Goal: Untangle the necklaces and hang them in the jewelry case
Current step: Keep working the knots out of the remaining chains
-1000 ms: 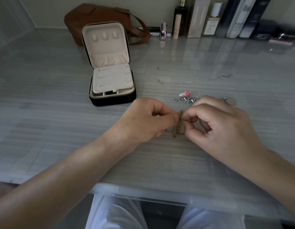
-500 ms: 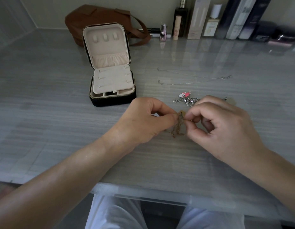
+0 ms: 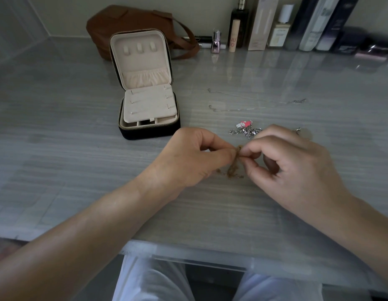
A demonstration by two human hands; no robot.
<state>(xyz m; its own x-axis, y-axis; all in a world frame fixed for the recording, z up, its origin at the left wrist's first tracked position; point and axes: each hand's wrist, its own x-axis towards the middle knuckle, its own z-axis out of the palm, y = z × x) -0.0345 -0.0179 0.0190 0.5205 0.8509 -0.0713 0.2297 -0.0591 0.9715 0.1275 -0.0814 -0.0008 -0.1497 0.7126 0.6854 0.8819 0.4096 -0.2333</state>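
Both left hand (image 3: 195, 158) and right hand (image 3: 295, 168) still pinch the gold tangle (image 3: 233, 168), barely looser. The jewelry case (image 3: 145, 132) hooks are bare.

On the counter (image 3: 80, 148), left of centre, the jewelry case (image 3: 149, 131) is set with its lid raised. Behind it, at the wall, a bag (image 3: 128, 25) is placed. To the right of the bag, a row of bottles and boxes (image 3: 282, 27) is lined up along the back. A thin chain (image 3: 297, 101) is laid out to the right of the case. Nearer, a charm cluster (image 3: 245, 129) lies just behind the right grip (image 3: 297, 168). In front of the case and to its right, the tangled necklace (image 3: 234, 166) is pinched between the left grip (image 3: 195, 157) and the right grip.
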